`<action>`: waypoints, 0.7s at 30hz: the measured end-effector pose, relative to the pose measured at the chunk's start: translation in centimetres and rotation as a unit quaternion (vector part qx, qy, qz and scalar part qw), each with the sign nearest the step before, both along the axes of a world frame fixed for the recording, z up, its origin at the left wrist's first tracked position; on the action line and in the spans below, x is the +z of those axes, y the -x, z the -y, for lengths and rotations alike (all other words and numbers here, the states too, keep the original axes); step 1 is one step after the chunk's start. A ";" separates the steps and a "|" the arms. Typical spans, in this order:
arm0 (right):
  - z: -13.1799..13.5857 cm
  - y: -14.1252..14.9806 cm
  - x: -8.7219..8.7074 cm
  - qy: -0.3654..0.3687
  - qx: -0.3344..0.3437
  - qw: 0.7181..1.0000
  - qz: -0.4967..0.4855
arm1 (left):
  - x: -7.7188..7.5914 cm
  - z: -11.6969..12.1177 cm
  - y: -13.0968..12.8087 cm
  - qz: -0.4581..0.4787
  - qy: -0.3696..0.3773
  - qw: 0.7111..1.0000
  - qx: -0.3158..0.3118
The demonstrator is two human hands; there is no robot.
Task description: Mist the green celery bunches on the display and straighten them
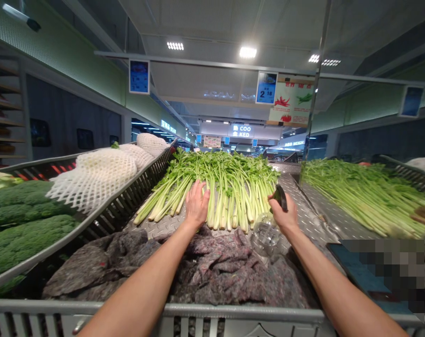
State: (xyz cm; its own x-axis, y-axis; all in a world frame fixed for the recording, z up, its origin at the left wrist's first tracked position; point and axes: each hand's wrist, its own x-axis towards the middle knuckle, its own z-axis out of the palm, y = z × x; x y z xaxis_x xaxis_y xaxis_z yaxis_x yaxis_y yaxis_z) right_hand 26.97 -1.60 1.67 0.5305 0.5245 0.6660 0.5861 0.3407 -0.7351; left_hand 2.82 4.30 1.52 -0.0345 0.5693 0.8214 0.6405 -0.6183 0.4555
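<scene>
A broad layer of leafy celery (pixel 229 192) lies on a metal tread plate, pale stalk ends toward me and leaves at the far side. My left hand (pixel 197 204) rests at the celery, palm down with its fingers stretched forward; whether it presses on the stalks I cannot tell. To the right, my right hand (pixel 284 213) is closed round the neck of a clear spray bottle (pixel 266 232) with a black trigger head, beside the celery's right edge. Grey, felt-like cloth (pixel 229 264) lies crumpled in front of the stalks, beneath my forearms.
Broccoli (pixel 26 206) and produce in white foam netting (pixel 96 173) fill a black crate (pixel 128 201) on the left. A mirror (pixel 366 196) on the right reflects the celery. The shelf's front rail (pixel 243 310) runs below my arms; price signs (pixel 267 89) hang overhead.
</scene>
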 end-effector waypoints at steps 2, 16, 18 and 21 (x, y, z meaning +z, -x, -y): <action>-0.1 0.0 0.0 -0.007 0.022 1.000 -0.009 | -0.1 0.0 0.0 0.002 0.000 1.000 -0.002; 0.5 -0.1 0.6 -0.032 -0.030 0.999 -0.014 | 0.1 0.1 0.0 0.000 0.003 1.000 0.001; 0.4 -0.2 0.6 -0.026 -0.010 0.999 -0.023 | 0.1 0.1 0.0 -0.002 0.002 1.000 0.002; 0.2 -0.2 0.7 -0.024 0.001 0.999 -0.037 | 0.2 0.1 0.0 -0.001 0.005 1.000 0.002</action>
State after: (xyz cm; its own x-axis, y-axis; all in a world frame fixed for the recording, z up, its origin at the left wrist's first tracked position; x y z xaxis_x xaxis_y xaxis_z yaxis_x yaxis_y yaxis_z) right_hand 27.15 -1.78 2.37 0.5780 0.4935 0.6498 0.5302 0.3782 -0.7588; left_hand 2.79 4.24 1.68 -0.0341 0.5767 0.8162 0.6437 -0.6121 0.4594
